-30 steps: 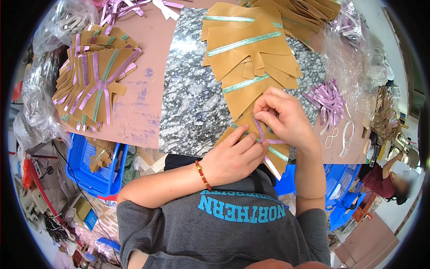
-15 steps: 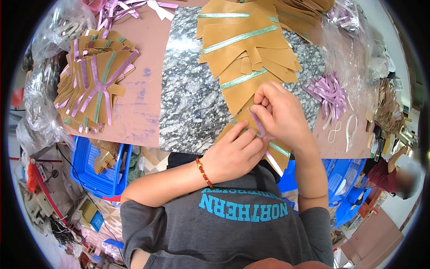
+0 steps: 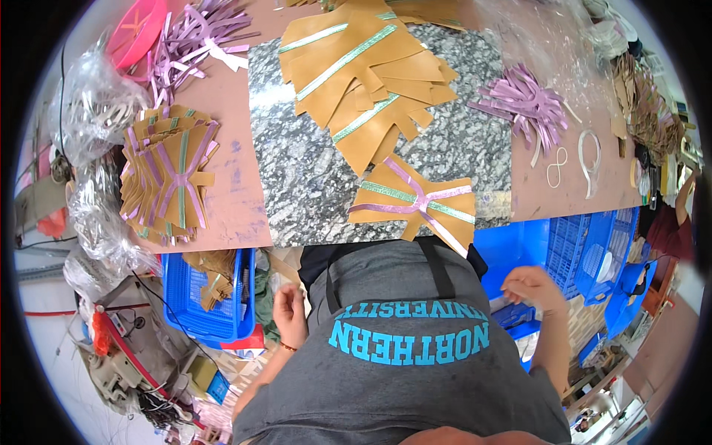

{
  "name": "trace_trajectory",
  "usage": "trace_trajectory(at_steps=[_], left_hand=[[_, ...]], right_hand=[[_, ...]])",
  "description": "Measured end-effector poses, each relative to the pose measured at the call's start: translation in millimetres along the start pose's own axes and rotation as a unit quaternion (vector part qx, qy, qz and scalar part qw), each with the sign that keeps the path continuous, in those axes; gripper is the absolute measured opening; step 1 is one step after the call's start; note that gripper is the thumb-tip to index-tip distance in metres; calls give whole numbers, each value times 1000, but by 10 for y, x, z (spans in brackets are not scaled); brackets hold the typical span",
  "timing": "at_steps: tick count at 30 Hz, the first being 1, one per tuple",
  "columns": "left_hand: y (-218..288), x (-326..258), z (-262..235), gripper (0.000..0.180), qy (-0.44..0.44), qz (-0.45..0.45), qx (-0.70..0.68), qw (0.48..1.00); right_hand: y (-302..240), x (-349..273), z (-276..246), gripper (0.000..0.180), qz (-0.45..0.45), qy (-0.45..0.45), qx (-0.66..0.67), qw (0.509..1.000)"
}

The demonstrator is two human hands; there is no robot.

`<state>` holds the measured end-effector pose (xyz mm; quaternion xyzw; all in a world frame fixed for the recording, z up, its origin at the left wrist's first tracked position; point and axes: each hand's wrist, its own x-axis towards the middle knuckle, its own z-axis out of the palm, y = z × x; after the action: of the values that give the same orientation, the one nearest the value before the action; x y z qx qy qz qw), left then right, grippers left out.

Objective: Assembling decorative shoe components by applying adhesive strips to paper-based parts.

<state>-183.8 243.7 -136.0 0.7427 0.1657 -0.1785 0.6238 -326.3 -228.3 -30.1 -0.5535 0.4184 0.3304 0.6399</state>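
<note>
My left hand point(image 3: 289, 314) hangs below the table's front edge at the left of my body, fingers curled in, nothing visible in them. At the other side of my body is my right hand point(image 3: 535, 288), beside the blue baskets, its fingers also bent and pressed together with nothing showing. Between them, at the table's front edge, lies a tan piece point(image 3: 386, 194) with a green stripe and purple strips crossing at its middle. A fanned pile of tan pieces with single green stripes point(image 3: 356, 70) lies just beyond it.
Far left, a stack of tan pieces with purple strips point(image 3: 174, 167). Purple strips point(image 3: 528, 107) lie at right, more point(image 3: 200, 41) at back left near a pink bowl point(image 3: 137, 30). Below the table stand a blue basket point(image 3: 174, 297) at left and blue baskets point(image 3: 571, 252) at right.
Both hands have let go of the tan piece and its purple strip and dropped to either side of my body. The piece now lies flat with the strips crossed. The view has shifted.
</note>
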Motion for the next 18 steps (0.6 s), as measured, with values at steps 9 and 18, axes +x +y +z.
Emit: trace_trajectory(at_steps=[9, 18], left_hand=[[-2109, -224, -1307, 13, -78, 38, -4, 996], [-2057, -145, -1471, 15, -80, 105, 72, 989]], right_hand=[[1833, 324, 356, 29, 11, -67, -206, 976], [1930, 251, 377, 32, 34, -117, -241, 963]])
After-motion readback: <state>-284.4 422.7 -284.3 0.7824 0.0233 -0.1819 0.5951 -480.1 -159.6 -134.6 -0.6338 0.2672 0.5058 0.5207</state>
